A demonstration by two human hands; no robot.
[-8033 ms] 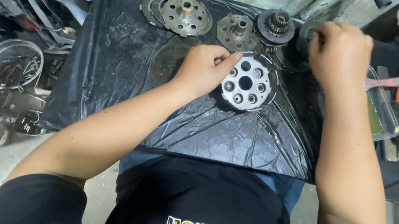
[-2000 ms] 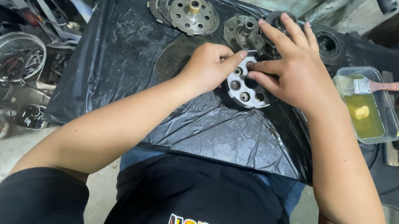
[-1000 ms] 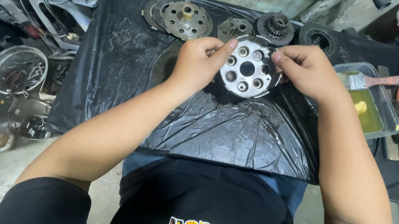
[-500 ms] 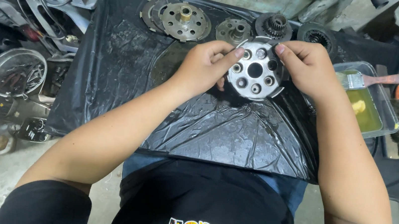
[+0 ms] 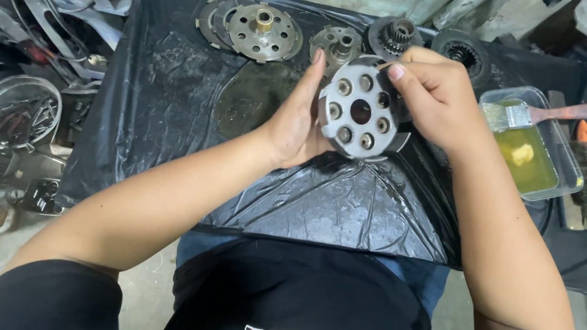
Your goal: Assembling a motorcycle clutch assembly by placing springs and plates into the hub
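I hold the round metal hub tilted up above the black plastic sheet; my left hand cups its left edge, fingers straight; my right hand curls over its top right rim, fingers closed on it; behind it lie a flat metal disc and two gears; a tray of yellow liquid with a brush sits just right.

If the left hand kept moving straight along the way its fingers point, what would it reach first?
Probably the small metal hub lying on the black sheet just beyond the left hand's fingertips, though the hand may be raised above it; depth is unclear.
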